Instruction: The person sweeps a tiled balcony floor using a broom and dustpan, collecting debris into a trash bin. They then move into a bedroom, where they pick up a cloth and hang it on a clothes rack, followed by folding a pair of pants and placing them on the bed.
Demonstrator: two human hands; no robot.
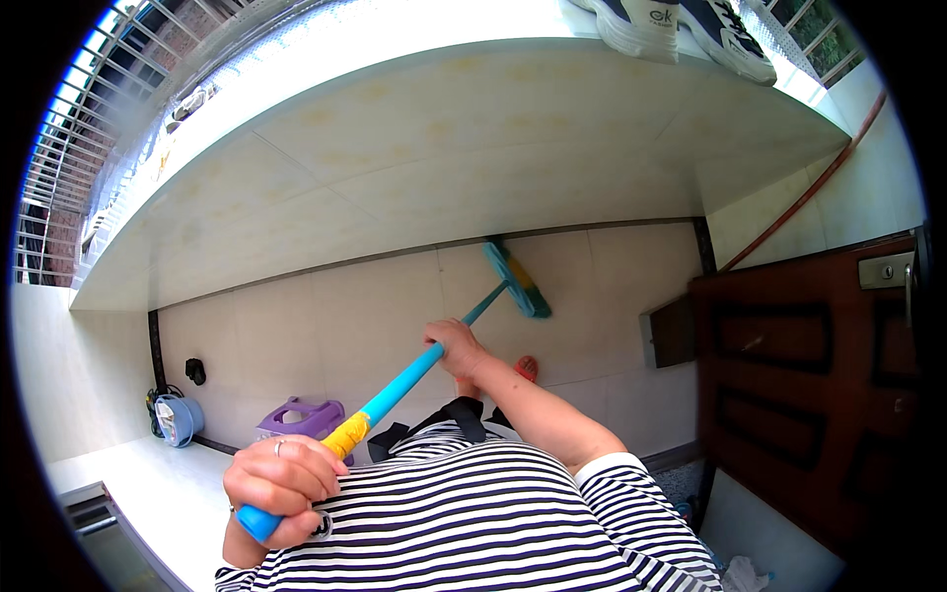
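Note:
A broom with a blue handle (399,385) slants across the view, a yellow wrap around its upper part. My left hand (282,485), with a ring on one finger, grips it near the top end, close to my striped shirt. Farther down the same handle, my right hand (455,348) is closed around it. The green and yellow broom head (518,281) rests on the beige tiled floor (385,296), close to the foot of the tiled wall (444,148). Its bristles face right. Part of a red sandal (527,368) shows below my right forearm.
A purple plastic stool (303,418) and a blue bucket (180,420) stand at the left, with a small black object (195,371) on the floor. At the right are a brown wooden door (777,370) and a dark block (669,333). Shoes (640,29) sit on the ledge above.

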